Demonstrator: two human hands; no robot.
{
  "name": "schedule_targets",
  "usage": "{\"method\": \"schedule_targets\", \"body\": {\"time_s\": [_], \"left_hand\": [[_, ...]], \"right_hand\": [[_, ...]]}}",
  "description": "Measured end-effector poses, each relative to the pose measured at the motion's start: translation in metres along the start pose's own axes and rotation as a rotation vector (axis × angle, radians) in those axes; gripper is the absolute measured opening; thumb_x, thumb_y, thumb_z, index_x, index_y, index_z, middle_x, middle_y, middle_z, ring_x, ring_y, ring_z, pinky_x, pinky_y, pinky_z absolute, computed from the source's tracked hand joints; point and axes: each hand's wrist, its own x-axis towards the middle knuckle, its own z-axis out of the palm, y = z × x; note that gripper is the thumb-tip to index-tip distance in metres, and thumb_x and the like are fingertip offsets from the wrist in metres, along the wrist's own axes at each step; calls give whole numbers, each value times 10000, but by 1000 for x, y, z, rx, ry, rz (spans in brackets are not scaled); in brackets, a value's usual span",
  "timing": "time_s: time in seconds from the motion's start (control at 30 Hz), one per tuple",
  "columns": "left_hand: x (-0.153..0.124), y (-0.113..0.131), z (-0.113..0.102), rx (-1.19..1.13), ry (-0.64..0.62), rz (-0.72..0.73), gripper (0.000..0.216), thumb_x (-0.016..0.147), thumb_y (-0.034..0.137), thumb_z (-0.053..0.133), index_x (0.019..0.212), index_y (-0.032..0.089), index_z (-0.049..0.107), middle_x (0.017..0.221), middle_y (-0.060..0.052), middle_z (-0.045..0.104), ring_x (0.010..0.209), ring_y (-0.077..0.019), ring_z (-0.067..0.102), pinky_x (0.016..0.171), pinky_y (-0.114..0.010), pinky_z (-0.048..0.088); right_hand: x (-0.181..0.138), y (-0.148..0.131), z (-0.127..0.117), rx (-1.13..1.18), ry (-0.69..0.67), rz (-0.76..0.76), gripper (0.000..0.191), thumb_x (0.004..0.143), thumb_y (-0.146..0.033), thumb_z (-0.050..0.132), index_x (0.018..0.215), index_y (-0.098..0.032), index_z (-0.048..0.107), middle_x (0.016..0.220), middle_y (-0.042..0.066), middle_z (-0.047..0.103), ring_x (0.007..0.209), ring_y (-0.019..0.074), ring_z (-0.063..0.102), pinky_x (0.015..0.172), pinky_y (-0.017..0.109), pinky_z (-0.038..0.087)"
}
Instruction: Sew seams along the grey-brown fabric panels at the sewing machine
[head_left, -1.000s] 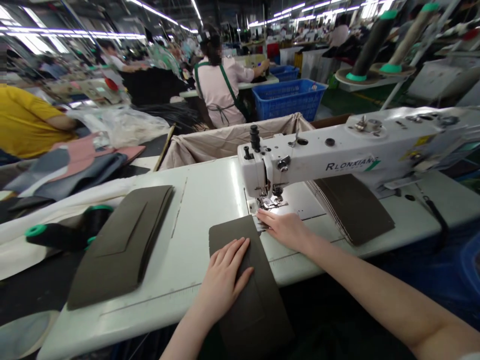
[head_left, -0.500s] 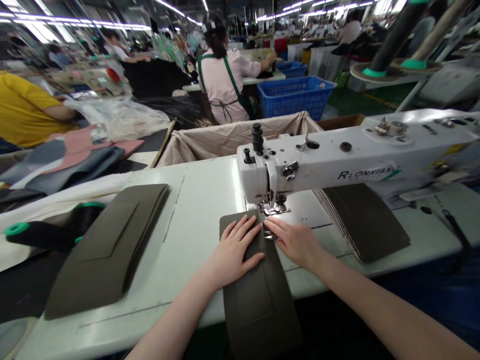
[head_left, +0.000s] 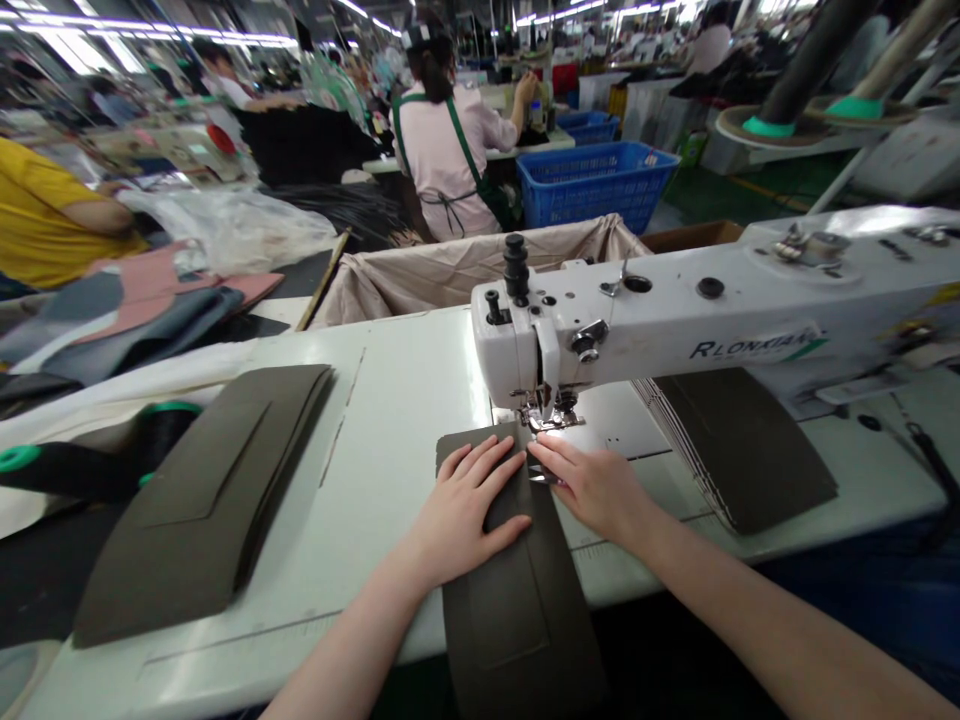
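Note:
A dark olive fabric panel [head_left: 517, 610] lies under the sewing machine's presser foot [head_left: 551, 418], its near end hanging over the table edge. My left hand [head_left: 472, 510] rests flat on the panel, fingers spread towards the needle area. Beside the panel's right edge, my right hand [head_left: 596, 485] has its fingertips close to the presser foot. Small metal thread snips [head_left: 544, 476] stick out from under its curled fingers, blades pointing left. The white sewing machine [head_left: 660, 320] stands over the work.
One stack of olive panels [head_left: 202, 500] lies on the left, another stack [head_left: 742, 450] right of the needle. Black thread cones [head_left: 75, 470] lie at far left. Behind the table are a cloth-lined bin [head_left: 420, 280], a blue basket [head_left: 600, 190] and co-workers.
Both hands and the panel hold nearly the same place at the presser foot. My view has shifted slightly. A co-worker ahead has raised a hand.

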Motion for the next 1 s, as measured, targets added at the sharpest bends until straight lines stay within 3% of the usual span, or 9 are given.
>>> {"method": "schedule_targets", "body": {"time_s": [1.0], "left_hand": [[5, -10, 6, -87, 64, 31, 615, 872, 488, 549, 1433, 299, 383, 1523, -37, 347, 1404, -270, 292, 1167, -494, 202]], "right_hand": [[0, -1, 0, 27, 2, 12, 510, 917, -247, 461, 1421, -307, 405, 1480, 25, 420, 1102, 219, 606, 893, 351, 495]]}}
